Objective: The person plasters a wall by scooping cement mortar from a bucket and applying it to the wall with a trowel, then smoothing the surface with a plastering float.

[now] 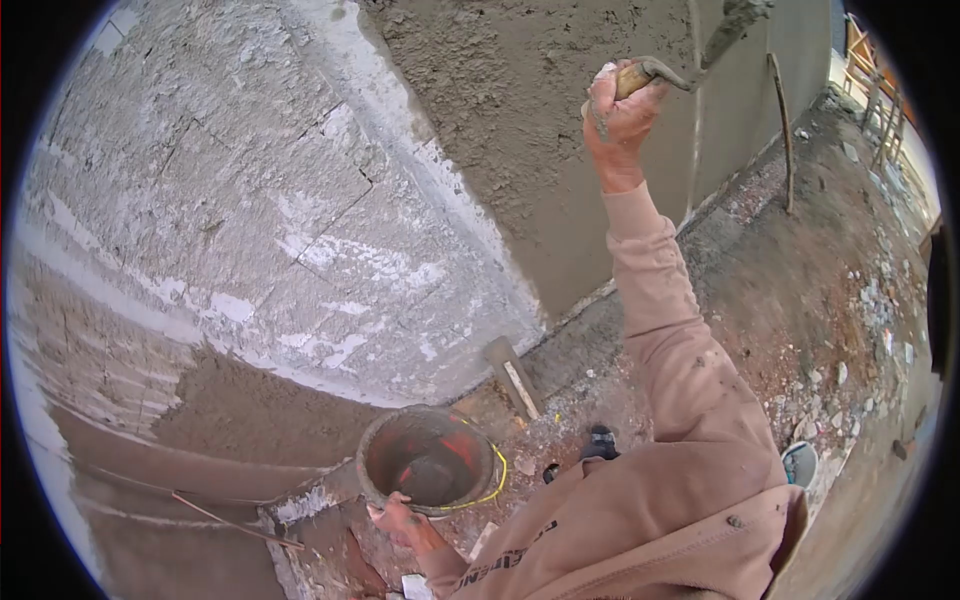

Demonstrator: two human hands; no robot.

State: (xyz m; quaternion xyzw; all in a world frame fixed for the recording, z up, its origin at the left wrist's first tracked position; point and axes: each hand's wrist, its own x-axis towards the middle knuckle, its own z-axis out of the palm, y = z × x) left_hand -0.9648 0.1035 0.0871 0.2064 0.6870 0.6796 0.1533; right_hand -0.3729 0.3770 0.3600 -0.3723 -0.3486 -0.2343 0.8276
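High up against the wall, my right hand (pixel 625 112) is wrapped round the wooden handle of a trowel (pixel 634 79). The trowel's bent metal neck runs to the right, and its blade is smeared with grey mortar near the top edge of the view. Below, my left hand (pixel 400 522) grips the near rim of a bucket (pixel 372 450). Grey mortar (pixel 430 482) lies in the bottom of the bucket, and a yellow handle hangs round its right side. Wet, rough mortar covers the wall section (pixel 500 110) left of my right hand.
A pale, patchy wall (pixel 250 200) stands to the left. A board (pixel 512 378) leans at the wall's foot beyond the bucket. One stick (pixel 783 135) leans on the right-hand wall, and another thin stick (pixel 235 520) lies lower left. Rubble (pixel 840 375) covers the ground at right.
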